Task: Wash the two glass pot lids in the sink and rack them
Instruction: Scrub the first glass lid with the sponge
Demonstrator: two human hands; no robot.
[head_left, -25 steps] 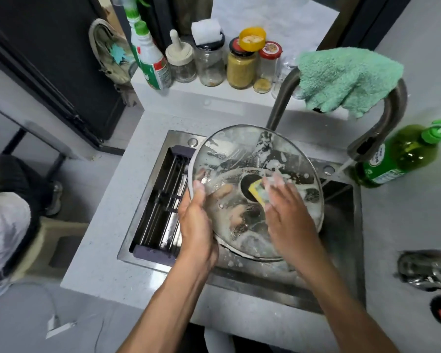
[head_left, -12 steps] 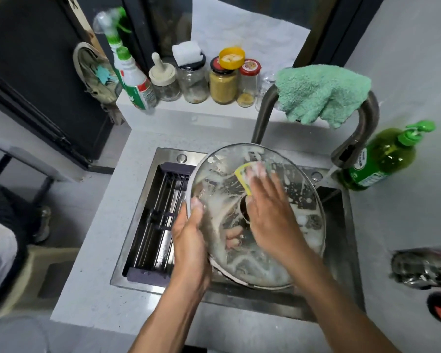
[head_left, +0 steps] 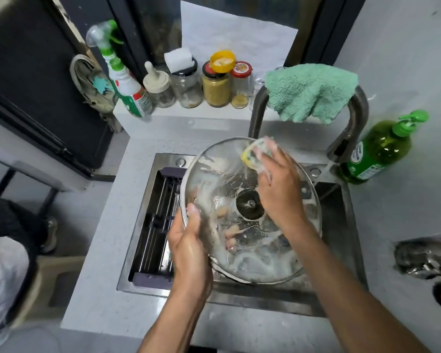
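- Along the sink's left side we see the dark rack (head_left: pixel 155 225) sitting in the basin, its bars bare where they show; we judge this is where the lid will go, close by and just left of where it is held.
- Our left hand (head_left: pixel 189 250) grips the glass lid (head_left: pixel 222 179) at its left rim, thumb on top and fingers showing through the glass beneath, tilting it over the sink (head_left: pixel 148 286) so suds drain inside.
- Mid-lid, the dark knob (head_left: pixel 250 205) shows through the glass on the far face, so we are scrubbing the underside.
- Our right hand (head_left: pixel 278 189) presses the yellow sponge (head_left: pixel 255 156) at the lid's far rim.
- Rightward, the faucet (head_left: pixel 351 138) arches close above that rim, with water running; room is tight there, freer toward the rack.
- We cannot pick out a second lid.
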